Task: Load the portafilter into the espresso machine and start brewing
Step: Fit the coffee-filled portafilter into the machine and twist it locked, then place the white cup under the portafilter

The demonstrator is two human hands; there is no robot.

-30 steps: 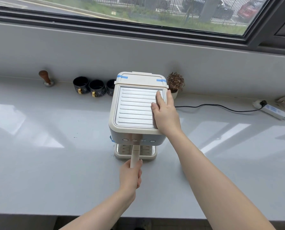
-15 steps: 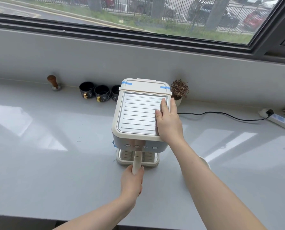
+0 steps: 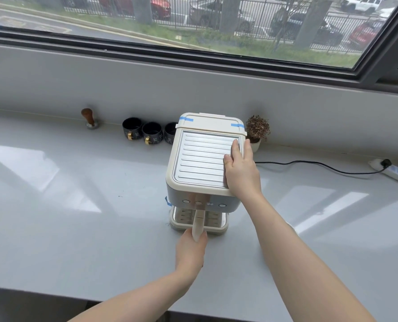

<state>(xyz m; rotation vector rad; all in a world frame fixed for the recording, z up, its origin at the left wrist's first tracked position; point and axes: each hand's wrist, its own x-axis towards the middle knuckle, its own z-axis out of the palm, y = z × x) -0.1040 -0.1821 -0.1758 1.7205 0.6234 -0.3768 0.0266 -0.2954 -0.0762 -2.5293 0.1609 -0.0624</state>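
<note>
Portafilter handle (image 3: 198, 223) in left hand's (image 3: 190, 251) closed grip; right hand (image 3: 241, 171) flat on unlabelled espresso machine (image 3: 203, 159).

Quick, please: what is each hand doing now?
Left hand: closed around the portafilter handle.
Right hand: open, flat on the espresso machine.

Espresso machine (image 3: 205, 159): cream matt plastic shell, ribbed brushed-metal top plate (image 3: 202, 159) under my right hand (image 3: 241, 171), shiny metal front panel (image 3: 205, 202) with small glossy buttons. Blue tape strips (image 3: 186, 119) on the lid corners, matt. Portafilter handle (image 3: 198, 223) in my left hand (image 3: 191, 251): smooth cream plastic, slight sheen. Counter (image 3: 77, 205): smooth pale grey, glossy, mirrors the window light. Upper left of frame: tamper (image 3: 89, 118) with polished wood knob on a metal base. Cups (image 3: 144, 133): dark glazed, gold shiny handles.
</note>
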